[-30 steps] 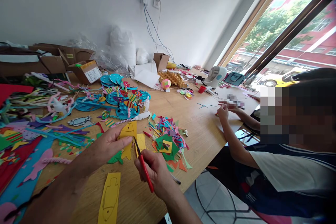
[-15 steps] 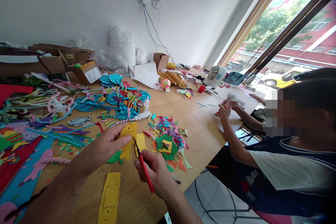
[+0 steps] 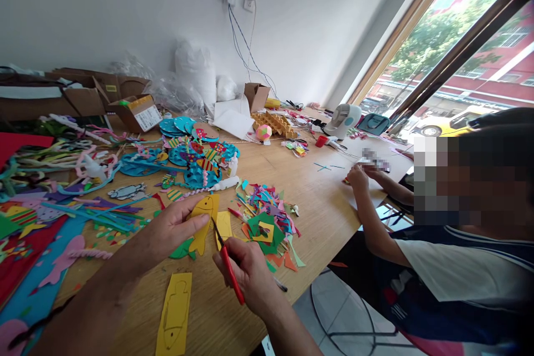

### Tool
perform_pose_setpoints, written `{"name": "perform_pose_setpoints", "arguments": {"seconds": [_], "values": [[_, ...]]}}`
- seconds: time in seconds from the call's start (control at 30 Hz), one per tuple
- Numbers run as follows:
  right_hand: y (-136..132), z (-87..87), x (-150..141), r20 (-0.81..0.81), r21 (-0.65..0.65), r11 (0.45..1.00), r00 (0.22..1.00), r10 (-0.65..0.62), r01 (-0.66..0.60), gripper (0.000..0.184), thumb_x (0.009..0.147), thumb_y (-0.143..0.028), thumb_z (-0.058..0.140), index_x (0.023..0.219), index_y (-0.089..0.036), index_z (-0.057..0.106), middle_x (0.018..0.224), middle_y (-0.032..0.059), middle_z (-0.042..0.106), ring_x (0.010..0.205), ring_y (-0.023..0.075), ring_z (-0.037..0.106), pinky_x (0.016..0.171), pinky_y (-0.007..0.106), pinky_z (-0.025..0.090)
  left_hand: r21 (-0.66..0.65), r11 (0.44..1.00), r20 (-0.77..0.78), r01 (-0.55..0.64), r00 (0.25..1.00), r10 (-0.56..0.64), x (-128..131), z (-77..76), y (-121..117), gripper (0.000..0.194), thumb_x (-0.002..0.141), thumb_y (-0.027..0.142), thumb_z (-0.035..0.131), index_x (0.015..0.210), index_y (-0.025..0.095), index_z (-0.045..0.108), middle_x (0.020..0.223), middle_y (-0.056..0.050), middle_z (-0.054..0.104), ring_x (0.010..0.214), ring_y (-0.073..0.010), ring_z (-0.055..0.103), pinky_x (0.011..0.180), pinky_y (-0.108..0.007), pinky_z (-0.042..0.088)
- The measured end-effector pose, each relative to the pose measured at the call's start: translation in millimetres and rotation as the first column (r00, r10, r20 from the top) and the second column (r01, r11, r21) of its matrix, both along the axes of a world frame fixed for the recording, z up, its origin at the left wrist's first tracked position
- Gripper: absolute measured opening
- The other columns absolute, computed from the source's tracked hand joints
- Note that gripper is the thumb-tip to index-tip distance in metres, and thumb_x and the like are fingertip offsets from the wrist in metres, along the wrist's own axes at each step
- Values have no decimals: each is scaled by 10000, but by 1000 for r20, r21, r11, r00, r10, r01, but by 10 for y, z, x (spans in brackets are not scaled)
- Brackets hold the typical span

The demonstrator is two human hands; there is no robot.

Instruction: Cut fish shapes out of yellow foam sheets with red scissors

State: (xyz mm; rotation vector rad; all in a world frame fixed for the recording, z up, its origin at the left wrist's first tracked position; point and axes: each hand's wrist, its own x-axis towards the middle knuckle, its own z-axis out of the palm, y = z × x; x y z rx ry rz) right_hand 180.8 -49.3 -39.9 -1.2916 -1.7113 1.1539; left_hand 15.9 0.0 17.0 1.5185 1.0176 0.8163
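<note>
My left hand (image 3: 173,228) pinches a yellow foam fish cut-out (image 3: 203,221) and holds it above the wooden table (image 3: 321,217). My right hand (image 3: 246,275) grips red-handled scissors (image 3: 227,264), whose blades touch the fish's right edge. A yellow foam strip with a drawn fish outline (image 3: 175,314) lies on the table just below my hands. Another yellow piece (image 3: 224,223) sits behind the scissors' tips.
A heap of coloured foam scraps (image 3: 269,214) lies right of my hands. Blue paper plates with fish (image 3: 196,161), pipe cleaners (image 3: 50,158) and cardboard boxes (image 3: 133,111) fill the left and back. A person in a white shirt (image 3: 454,272) sits at the right, hands (image 3: 359,175) on the table.
My hands, the fish and the scissors have hardly moved. The person at the right has shifted their head and hands slightly.
</note>
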Motion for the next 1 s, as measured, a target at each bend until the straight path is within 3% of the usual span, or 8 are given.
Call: {"name": "perform_pose_setpoints", "arguments": {"seconds": [0.17,0.27,0.43,0.53,0.7,1.0], "values": [[-1,0,6,-1,2,1000,1000,4,-4,356,847,-362,527,572,-183,389,471,-58,367,460,71,306,423,200,198,-69,998,56,-11,998,15,4,-17,9,197,767,320,578,928,216,623,692,44,618,692,-153,579,585,-198,468],[-1,2,3,-30,-21,1000,1000,5,-6,339,842,-337,517,567,-183,391,462,-59,378,443,66,322,414,194,204,-139,990,108,-9,994,24,13,-12,4,221,743,350,607,914,209,609,724,40,635,673,-149,578,564,-201,462],[6,-12,-66,-233,-147,989,972,-6,-29,304,814,-305,485,547,-190,395,440,-52,421,393,63,361,381,172,255,-171,984,139,-52,987,76,62,-17,-30,251,702,373,639,877,196,607,684,44,627,615,-140,564,554,-215,456],[-2,-44,-116,-362,-190,981,932,-23,-49,361,816,-406,495,540,-190,406,418,-50,432,362,57,344,359,165,260,-213,975,205,-71,972,115,103,-53,-52,276,705,365,624,927,203,595,715,35,648,622,-152,589,589,-246,481],[-9,-88,-149,-468,-132,986,883,27,-101,523,769,-650,480,538,-184,422,409,-38,433,351,58,349,352,171,261,-208,973,189,-97,972,137,154,-99,-71,253,689,354,620,885,196,601,659,32,604,568,-144,567,519,-235,460],[-5,-104,-187,-492,-171,984,869,-40,-52,538,736,-683,504,572,-174,435,412,-45,440,339,44,333,347,161,241,-195,972,159,-131,974,163,190,-114,-72,193,667,326,605,817,212,563,659,50,562,580,-138,552,493,-218,429]]}}
